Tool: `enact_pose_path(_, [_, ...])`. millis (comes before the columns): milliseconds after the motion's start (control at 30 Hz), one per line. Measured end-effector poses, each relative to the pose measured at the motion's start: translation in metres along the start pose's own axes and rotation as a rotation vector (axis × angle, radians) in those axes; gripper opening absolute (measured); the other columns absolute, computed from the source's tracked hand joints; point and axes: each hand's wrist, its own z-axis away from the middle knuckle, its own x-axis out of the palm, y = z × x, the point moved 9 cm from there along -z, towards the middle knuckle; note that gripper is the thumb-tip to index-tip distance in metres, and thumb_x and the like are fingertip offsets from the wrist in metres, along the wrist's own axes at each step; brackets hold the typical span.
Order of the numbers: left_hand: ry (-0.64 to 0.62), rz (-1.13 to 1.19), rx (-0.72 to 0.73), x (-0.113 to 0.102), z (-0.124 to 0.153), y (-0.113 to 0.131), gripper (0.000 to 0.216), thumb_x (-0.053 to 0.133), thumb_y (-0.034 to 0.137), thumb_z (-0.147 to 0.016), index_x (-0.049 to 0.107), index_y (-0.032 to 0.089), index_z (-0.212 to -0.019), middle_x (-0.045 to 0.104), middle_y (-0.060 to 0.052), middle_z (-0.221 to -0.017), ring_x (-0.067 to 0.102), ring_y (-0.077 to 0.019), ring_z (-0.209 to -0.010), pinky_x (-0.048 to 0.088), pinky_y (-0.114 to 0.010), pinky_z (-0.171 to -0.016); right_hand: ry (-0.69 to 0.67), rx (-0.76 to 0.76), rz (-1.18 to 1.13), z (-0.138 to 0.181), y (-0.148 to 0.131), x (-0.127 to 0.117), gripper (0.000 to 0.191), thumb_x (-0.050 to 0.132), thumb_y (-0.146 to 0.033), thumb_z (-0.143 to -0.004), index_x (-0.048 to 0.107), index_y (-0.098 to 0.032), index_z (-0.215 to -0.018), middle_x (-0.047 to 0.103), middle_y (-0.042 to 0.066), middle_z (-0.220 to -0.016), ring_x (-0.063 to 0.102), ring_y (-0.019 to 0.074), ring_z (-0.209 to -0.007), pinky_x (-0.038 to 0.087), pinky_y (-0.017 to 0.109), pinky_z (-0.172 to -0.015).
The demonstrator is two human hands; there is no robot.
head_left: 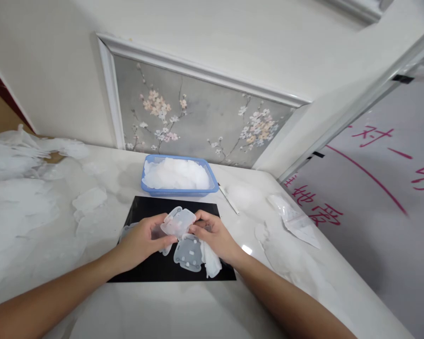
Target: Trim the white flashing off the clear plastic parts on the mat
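Note:
My left hand (143, 240) and my right hand (214, 235) together pinch a translucent white silicone piece (178, 221) above a black mat (148, 268). Each hand grips one side of it, fingers closed. A second, similar piece with small holes (189, 253) lies on the mat just below, with a white flap (212, 264) beside it under my right wrist.
A blue basket (179, 189) full of white pieces stands behind the mat. Piles of the same white pieces (17, 188) cover the left of the marble table. A thin white tool (229, 198) and plastic bags (297, 221) lie to the right. A whiteboard (374, 188) leans at right.

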Motion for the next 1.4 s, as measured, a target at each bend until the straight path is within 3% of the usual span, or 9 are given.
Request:
enact_pose_path(333, [0.02, -0.09, 0.027, -0.001, 0.0, 0.0, 0.027, 0.064, 0.038, -0.08, 0.066, 0.024, -0.103, 0.073, 0.0, -0.095, 0.066, -0.0214, -0.088, 0.049, -0.029, -0.077, 0.017, -0.013, 0.051, -0.001, 0.001, -0.002, 0.033, 0.073, -0.047, -0.073, 0.057, -0.018, -0.077, 0.063, -0.002, -0.064, 0.052, 0.0096, -0.053, 0.038, 0.023, -0.055])
enact_pose_path(667, [0.032, -0.017, -0.012, -0.002, -0.001, 0.001, 0.029, 0.067, 0.032, -0.075, 0.067, 0.022, -0.102, 0.074, 0.0, -0.091, 0.067, -0.0214, -0.085, 0.05, -0.028, -0.073, 0.01, -0.011, 0.009, 0.0, 0.001, -0.002, 0.03, 0.074, -0.044, -0.073, 0.058, -0.018, -0.076, 0.063, -0.002, -0.066, 0.054, 0.0101, -0.056, 0.04, 0.022, -0.056])
enact_pose_path(900, [-0.042, 0.039, -0.067, 0.004, -0.001, -0.008, 0.029, 0.069, 0.036, -0.076, 0.067, 0.021, -0.101, 0.073, -0.001, -0.088, 0.067, -0.0208, -0.082, 0.049, -0.028, -0.07, 0.059, 0.031, -0.106, -0.002, 0.003, -0.002, 0.042, 0.081, -0.04, -0.066, 0.064, -0.02, -0.098, 0.069, 0.001, -0.077, 0.06, 0.0143, -0.063, 0.046, 0.027, -0.061])
enact_pose_path(1000, [-0.056, 0.176, -0.134, 0.005, 0.001, -0.013, 0.036, 0.069, 0.045, -0.078, 0.065, 0.023, -0.106, 0.073, -0.003, -0.097, 0.067, -0.0218, -0.091, 0.05, -0.03, -0.077, 0.153, 0.028, -0.091, -0.004, 0.004, -0.013, 0.037, 0.079, -0.046, -0.067, 0.066, -0.019, -0.089, 0.064, -0.001, -0.069, 0.055, 0.0123, -0.058, 0.043, 0.025, -0.057])
enact_pose_path(1167, [0.046, 0.761, -0.23, -0.003, -0.001, -0.015, 0.055, 0.05, 0.059, -0.088, 0.055, 0.018, -0.124, 0.067, -0.015, -0.121, 0.063, -0.0276, -0.111, 0.048, -0.04, -0.094, 0.2, -0.012, 0.095, -0.007, -0.002, -0.028, 0.041, 0.067, -0.058, -0.075, 0.06, -0.018, -0.068, 0.05, -0.003, -0.058, 0.043, 0.0107, -0.053, 0.034, 0.024, -0.051])
enact_pose_path(1267, [0.035, 0.911, -0.206, -0.003, -0.003, -0.009, 0.06, 0.042, 0.061, -0.09, 0.052, 0.016, -0.129, 0.064, -0.017, -0.127, 0.06, -0.0289, -0.118, 0.045, -0.041, -0.099, 0.164, -0.072, 0.327, -0.005, -0.007, -0.024, 0.043, 0.072, -0.048, -0.072, 0.045, -0.02, -0.057, 0.039, -0.006, -0.053, 0.034, 0.0093, -0.052, 0.028, 0.024, -0.051])
enact_pose_path(1400, [0.023, 0.962, -0.166, -0.003, -0.003, -0.005, 0.063, 0.036, 0.062, -0.092, 0.051, 0.015, -0.129, 0.063, -0.017, -0.129, 0.058, -0.0288, -0.121, 0.045, -0.041, -0.099, 0.176, -0.17, 0.504, 0.001, -0.012, -0.017, 0.037, 0.072, -0.036, -0.074, 0.039, -0.021, -0.063, 0.038, -0.007, -0.058, 0.034, 0.0097, -0.055, 0.028, 0.025, -0.052])
